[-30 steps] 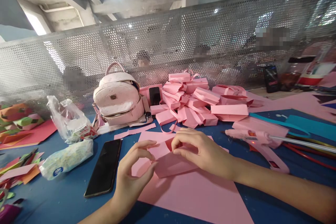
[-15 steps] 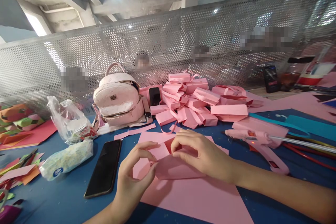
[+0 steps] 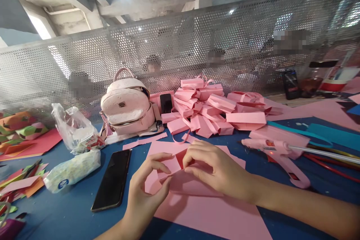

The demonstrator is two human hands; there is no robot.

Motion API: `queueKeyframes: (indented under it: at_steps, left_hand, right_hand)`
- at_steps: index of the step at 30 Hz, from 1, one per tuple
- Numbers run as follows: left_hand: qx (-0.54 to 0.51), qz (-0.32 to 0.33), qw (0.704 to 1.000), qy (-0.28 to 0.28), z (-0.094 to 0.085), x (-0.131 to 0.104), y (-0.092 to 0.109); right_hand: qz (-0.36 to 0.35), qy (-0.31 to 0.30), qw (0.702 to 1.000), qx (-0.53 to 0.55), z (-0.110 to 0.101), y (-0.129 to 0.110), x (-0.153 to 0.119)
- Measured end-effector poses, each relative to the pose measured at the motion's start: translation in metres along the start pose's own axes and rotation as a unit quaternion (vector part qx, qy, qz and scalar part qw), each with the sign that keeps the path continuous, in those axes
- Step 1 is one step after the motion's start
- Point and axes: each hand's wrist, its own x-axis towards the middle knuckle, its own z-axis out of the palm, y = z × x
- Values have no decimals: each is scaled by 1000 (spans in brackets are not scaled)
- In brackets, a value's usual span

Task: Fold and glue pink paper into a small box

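A folded pink paper box (image 3: 191, 183), its top partly open to a redder inside, lies between my hands. My left hand (image 3: 149, 187) curls at its left end, thumb and fingers closing on the end flap. My right hand (image 3: 209, 163) pinches the upper edge with thumb and bent fingers, hiding much of the right part. Beneath is a large flat pink paper sheet (image 3: 225, 217) on the blue table (image 3: 75, 217).
Behind the hands is a heap of pink paper boxes (image 3: 208, 108), beside a pink backpack (image 3: 126, 107). A pink glue gun (image 3: 281, 153) lies at right. At left are a phone (image 3: 111, 180), a tissue pack (image 3: 73, 170) and a plastic bag (image 3: 71, 127). A perforated metal screen (image 3: 180, 41) stands behind.
My left hand has shifted slightly right, and the paper box has moved a little right and toward me. My right hand keeps its pinch, moving only slightly.
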Motion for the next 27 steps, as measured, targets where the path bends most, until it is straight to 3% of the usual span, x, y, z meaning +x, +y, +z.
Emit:
queueKeyframes:
  at_steps: [27]
  left_hand:
    - [-20,-21,1000,-8,5,-5,4]
  right_hand:
    - [-16,1,1000,-1,8,-7,-4]
